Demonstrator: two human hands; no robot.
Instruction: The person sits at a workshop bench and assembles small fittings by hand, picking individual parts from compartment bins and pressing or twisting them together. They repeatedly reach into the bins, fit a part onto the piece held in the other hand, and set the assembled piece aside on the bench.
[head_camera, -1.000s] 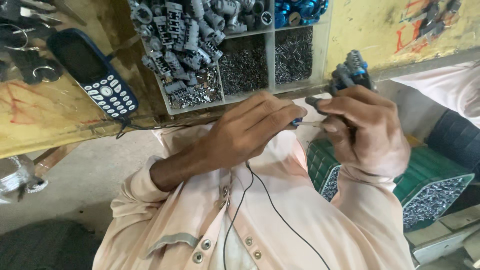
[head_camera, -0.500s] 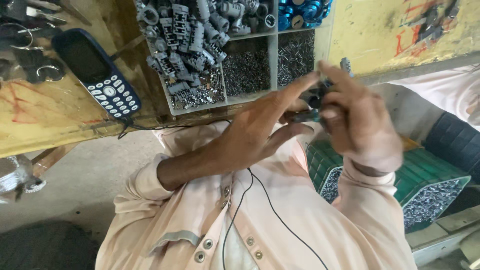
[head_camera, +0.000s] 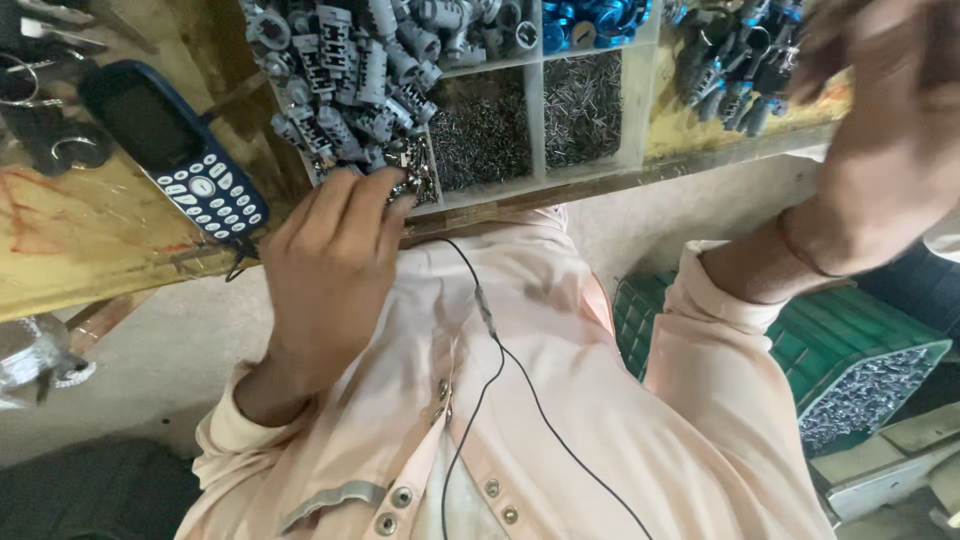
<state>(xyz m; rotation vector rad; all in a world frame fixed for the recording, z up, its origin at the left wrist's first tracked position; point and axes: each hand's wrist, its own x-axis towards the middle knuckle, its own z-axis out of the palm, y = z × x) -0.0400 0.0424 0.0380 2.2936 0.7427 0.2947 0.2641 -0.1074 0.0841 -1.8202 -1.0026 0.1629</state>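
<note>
Left hand (head_camera: 325, 260) at near edge of divided tray (head_camera: 538, 120) on table (head_camera: 90, 240), fingertips (head_camera: 385, 195) dipping into heap of grey metal parts (head_camera: 350, 70), grip loosely curled. Right hand (head_camera: 880, 120) blurred, near dark parts (head_camera: 735, 70); grip state unclear. Blue phone (head_camera: 175, 150) just beside left hand.
</note>
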